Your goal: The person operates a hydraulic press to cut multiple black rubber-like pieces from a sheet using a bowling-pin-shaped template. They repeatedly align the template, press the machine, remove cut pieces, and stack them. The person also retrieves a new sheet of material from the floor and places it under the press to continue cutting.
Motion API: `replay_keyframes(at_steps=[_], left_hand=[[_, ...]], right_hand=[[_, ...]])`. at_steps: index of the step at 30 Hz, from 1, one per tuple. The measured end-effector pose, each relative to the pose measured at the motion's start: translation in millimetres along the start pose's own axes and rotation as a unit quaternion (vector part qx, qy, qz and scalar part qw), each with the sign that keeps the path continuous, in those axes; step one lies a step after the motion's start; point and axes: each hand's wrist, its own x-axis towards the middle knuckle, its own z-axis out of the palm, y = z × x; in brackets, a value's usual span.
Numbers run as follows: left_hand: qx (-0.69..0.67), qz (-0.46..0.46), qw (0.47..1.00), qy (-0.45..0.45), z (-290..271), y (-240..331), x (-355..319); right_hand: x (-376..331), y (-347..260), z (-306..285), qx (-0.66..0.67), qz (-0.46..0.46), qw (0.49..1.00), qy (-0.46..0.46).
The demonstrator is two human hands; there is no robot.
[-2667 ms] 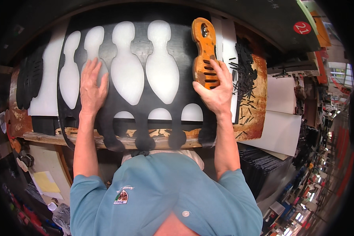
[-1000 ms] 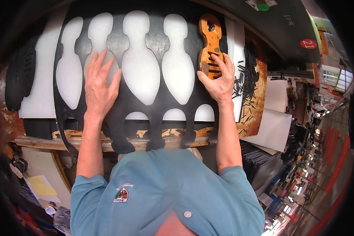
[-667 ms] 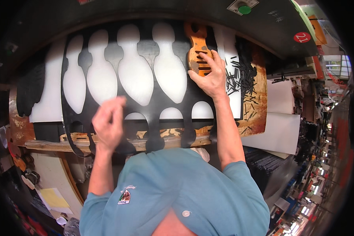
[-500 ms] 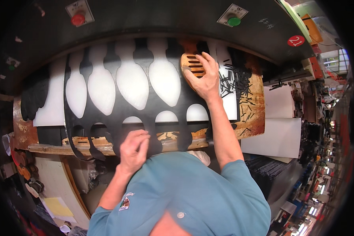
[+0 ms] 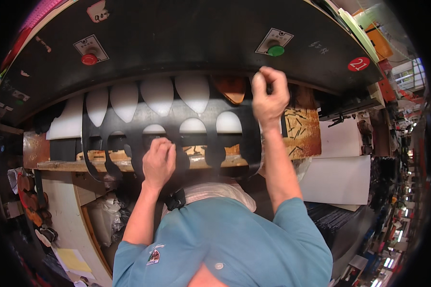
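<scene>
A black sheet (image 5: 172,125) with rows of sole-shaped cutouts lies over a white board (image 5: 64,122), its front strips hanging over the wooden edge. At the sheet's right, a brown cutting die (image 5: 234,89) shows only its pointed end; the dark machine front hides the rest. My right hand (image 5: 271,98) is curled closed just right of the die, before the machine front and below a green button (image 5: 276,50). It appears to hold nothing. My left hand (image 5: 159,162) is closed at the sheet's front strips; what its fingertips grip, if anything, is hidden.
The dark machine front (image 5: 177,38) spans the far side, with a red button (image 5: 89,59) at the left. Black scraps (image 5: 297,125) lie on the worn board at right. White sheets (image 5: 337,179) and dark stacked sheets (image 5: 328,217) stand lower right; a cabinet (image 5: 62,210) stands lower left.
My right hand has let go of the cutting die and moved up and right. The machine front now covers more of the die and sheet. My left hand is slightly higher in view.
</scene>
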Motion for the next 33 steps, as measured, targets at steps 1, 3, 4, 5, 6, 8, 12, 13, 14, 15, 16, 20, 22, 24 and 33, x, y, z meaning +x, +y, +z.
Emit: replay_keyframes(at_steps=[1,3,4,5,6,8,12,13,14,15,16,20,22,24,33], left_hand=[[-0.003,-0.001,1.000,0.005,1,-2,-1],[-0.006,0.000,1.000,0.022,3,-4,-2],[-0.011,-0.009,1.000,0.023,3,-3,-2],[-0.026,-0.023,0.999,0.022,3,-3,-3],[-0.033,-0.032,0.999,0.023,3,-2,-3],[-0.010,-0.027,0.999,0.025,4,0,-1],[0.015,-0.025,0.999,0.034,8,2,2],[0.024,-0.027,0.999,0.034,9,2,3],[0.024,-0.028,0.999,0.037,10,1,3],[0.021,-0.032,0.999,0.036,11,1,3],[0.020,-0.042,0.998,0.037,11,0,2],[0.024,-0.062,0.997,0.033,11,1,2],[0.032,-0.046,0.998,0.039,11,2,2],[0.019,-0.060,0.997,0.033,9,4,2],[0.008,-0.066,0.997,0.049,6,3,-3]], right_hand=[[15,-7,-9,0.022,0.023,0.999,0.015],[44,-13,-11,0.060,-0.051,0.997,-0.008],[49,-16,-12,0.012,-0.052,0.998,-0.029],[46,-17,-19,-0.030,-0.074,0.996,-0.037],[38,-16,-25,-0.016,-0.062,0.997,-0.047],[2,-13,-45,0.026,-0.007,0.997,-0.069],[-98,-9,-72,-0.012,0.188,0.979,-0.078],[-121,-11,-68,-0.038,0.217,0.970,-0.100],[-137,-12,-64,-0.069,0.088,0.988,-0.108],[-146,-10,-64,-0.112,-0.048,0.988,-0.092],[-154,-11,-61,-0.124,-0.043,0.984,-0.123],[-158,-16,-60,-0.129,-0.099,0.970,-0.182],[-155,-17,-63,-0.121,-0.108,0.966,-0.202],[-154,-18,-65,-0.120,-0.088,0.965,-0.214],[-160,-22,-61,-0.131,-0.058,0.960,-0.239]])
